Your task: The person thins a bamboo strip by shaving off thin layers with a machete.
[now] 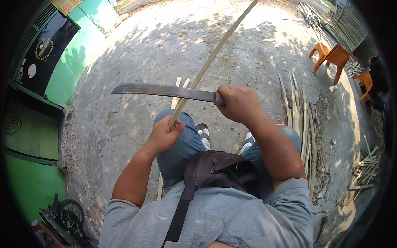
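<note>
My left hand [165, 134] is closed round the lower end of a long bamboo strip [213, 56], which slants up and away to the far right. In my right hand [238, 105] is the handle of a machete [165, 90], its long dark blade pointing left. The blade crosses over the strip a little above my left hand; whether the two touch, I cannot tell. More pale strips [177, 89] lie beside my left knee, partly hidden behind the blade and my leg.
Several long bamboo strips [305, 120] lie on the concrete right of my right leg. Orange plastic chairs [337, 58] stand at the far right, near a person in dark clothes [376, 82]. Cut pieces are heaped [369, 165] at the right. A green wall [33, 182] and a motorcycle [71, 215] are left.
</note>
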The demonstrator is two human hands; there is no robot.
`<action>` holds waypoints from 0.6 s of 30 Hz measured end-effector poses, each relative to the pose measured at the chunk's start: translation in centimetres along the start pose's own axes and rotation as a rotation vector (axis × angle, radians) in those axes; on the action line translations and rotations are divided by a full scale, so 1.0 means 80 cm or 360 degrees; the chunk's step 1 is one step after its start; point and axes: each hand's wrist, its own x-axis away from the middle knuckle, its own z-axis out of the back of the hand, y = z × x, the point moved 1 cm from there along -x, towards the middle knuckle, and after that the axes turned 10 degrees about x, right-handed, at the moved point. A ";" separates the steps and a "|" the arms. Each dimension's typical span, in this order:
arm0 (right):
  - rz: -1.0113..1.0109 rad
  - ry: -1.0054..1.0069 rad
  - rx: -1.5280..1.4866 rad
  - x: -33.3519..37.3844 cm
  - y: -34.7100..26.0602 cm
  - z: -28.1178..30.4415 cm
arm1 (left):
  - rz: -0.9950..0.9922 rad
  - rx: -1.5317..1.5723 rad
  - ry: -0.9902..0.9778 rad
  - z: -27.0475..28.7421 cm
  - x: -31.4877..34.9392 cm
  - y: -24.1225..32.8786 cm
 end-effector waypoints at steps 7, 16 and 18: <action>-0.0164 -0.0032 0.0021 -0.005 0.000 -0.006 | -0.0272 -0.0124 0.0255 -0.009 -0.003 -0.015; -0.0168 -0.0178 -0.0029 -0.004 0.000 0.000 | -0.0284 -0.0197 0.0252 -0.014 -0.001 -0.010; -0.0197 -0.0193 -0.0011 -0.006 0.003 -0.006 | -0.0288 -0.0210 0.0259 -0.015 -0.002 -0.009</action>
